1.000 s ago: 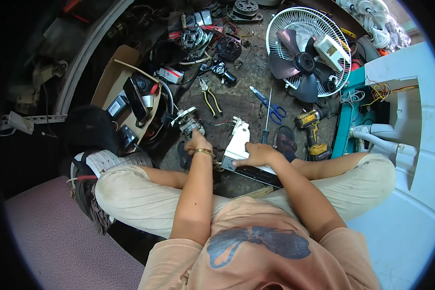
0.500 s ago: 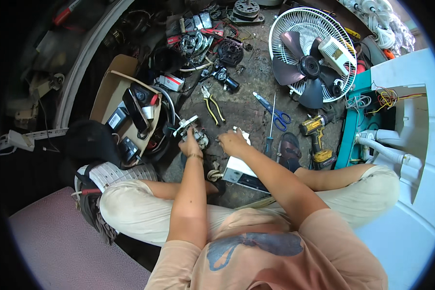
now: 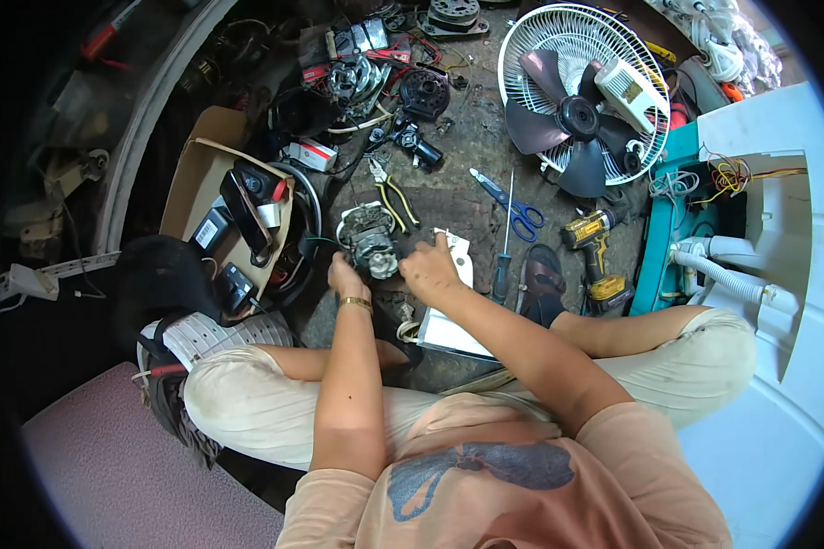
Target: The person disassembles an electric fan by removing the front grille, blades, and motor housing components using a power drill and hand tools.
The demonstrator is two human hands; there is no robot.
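A small electric motor (image 3: 372, 242), with a metal body and a dark, dirty top side, is held up between my hands in front of me. My left hand (image 3: 344, 277) is closed on its lower left edge, the fingers partly hidden. From the right, my right hand (image 3: 428, 269) has its curled fingers against the motor's side. Beneath and beside the right hand lies a white appliance housing (image 3: 450, 335) with a flat white plate (image 3: 460, 258) reaching up past the fingers. Just beyond the motor are yellow-handled pliers (image 3: 395, 197), their jaws pointing away.
Blue scissors (image 3: 525, 220), a screwdriver (image 3: 501, 274) and a yellow-black cordless drill (image 3: 595, 252) lie to the right. A fan (image 3: 577, 117) with its guard is behind them. At left stands an open cardboard box (image 3: 188, 197) of parts; motors and wires crowd the far floor.
The motor has been turned so its dark side faces up. My right hand has moved left from beside it to touch it. My left hand has shifted lower on its left edge.
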